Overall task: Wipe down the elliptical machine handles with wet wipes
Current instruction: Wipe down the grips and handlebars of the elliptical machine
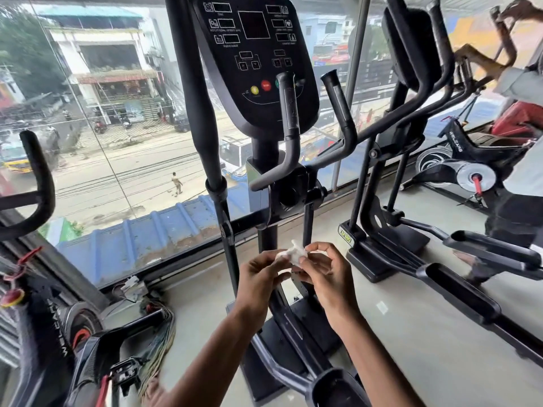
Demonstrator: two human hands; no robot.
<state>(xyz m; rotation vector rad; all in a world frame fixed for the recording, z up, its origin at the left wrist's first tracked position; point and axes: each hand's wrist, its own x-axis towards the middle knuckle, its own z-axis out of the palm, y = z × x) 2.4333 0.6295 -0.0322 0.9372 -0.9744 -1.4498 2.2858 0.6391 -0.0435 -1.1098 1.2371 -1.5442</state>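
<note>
Presently we note the left hand (258,274) and right hand (326,274) both pinching one crumpled white wet wipe (293,254); farther off, the black console's (305,92) round red button (266,85) reads STOP.

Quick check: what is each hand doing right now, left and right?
Left hand: closed, pinching the crumpled white wipe.
Right hand: closed, pinching the same wipe from the other side.
</note>
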